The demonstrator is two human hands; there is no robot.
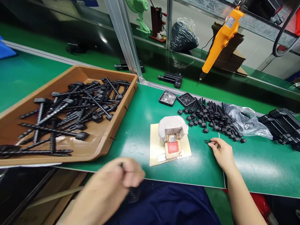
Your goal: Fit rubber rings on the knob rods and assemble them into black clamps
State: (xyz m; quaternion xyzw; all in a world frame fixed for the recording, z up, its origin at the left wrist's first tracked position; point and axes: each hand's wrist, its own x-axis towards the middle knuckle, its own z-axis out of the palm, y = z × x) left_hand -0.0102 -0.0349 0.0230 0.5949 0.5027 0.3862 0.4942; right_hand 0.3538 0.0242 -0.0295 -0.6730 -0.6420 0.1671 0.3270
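Note:
My left hand [122, 179], smeared by motion, is closed in a fist at the table's front edge. It grips a black threaded bolt [133, 194], whose ribbed shaft shows dimly below the fingers. My right hand [221, 151] rests on the green table to the right, thumb and finger pinched at thin black rings [206, 142]. One or more of these O-rings lie against the fingertips. Between the hands a white and tan fixture [173, 131] with a red pad stands on a cream board [154, 147].
A brown tray [110, 137] of long black bolts stands at left. Behind the fixture are two small black boxes [168, 98] of small parts. At right lie a pile of black bolts [208, 114], a plastic bag [243, 117] and black housings [282, 125]. An orange electric screwdriver [221, 40] hangs above.

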